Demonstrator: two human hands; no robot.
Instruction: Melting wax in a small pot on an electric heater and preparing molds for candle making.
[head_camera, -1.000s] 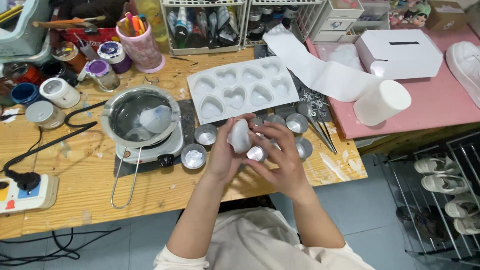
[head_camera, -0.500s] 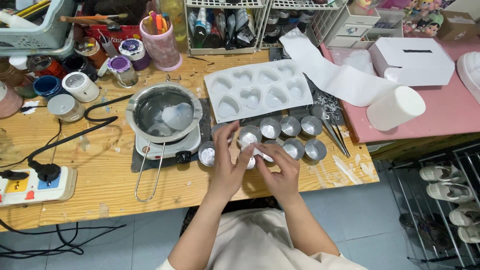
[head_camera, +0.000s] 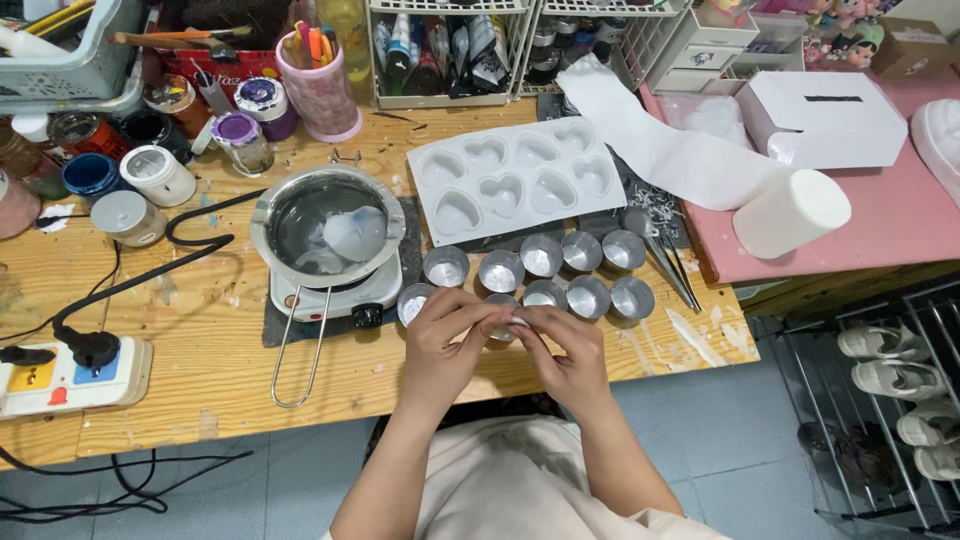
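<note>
Wooden workbench (head_camera: 200, 360), paint-stained and cluttered, fills most of what we see, with grey floor below and a pink-topped table (head_camera: 880, 220) to the right. Our left hand (head_camera: 440, 345) and right hand (head_camera: 565, 350) meet at the front edge, fingers curled inward around a small white piece (head_camera: 505, 325); it is mostly covered by the fingertips, so we can't tell its shape or which hand really has the grip. It sits just in front of a cluster of small round metal cups (head_camera: 560, 270), touching or overlapping the nearest one, unclear which. Behind the cups lies a white heart-shaped mould tray (head_camera: 515, 180). To the left a metal melting pot (head_camera: 325, 225) with a long wire handle stands on a small white hot plate (head_camera: 335, 295), something pale in it, hard to read. Tweezers (head_camera: 665, 265) lie right of the cups. A white paper roll (head_camera: 790, 215) rests on the pink table. Power strip (head_camera: 70, 375) is cut off at the left edge; jars and racks at the top are cropped
</note>
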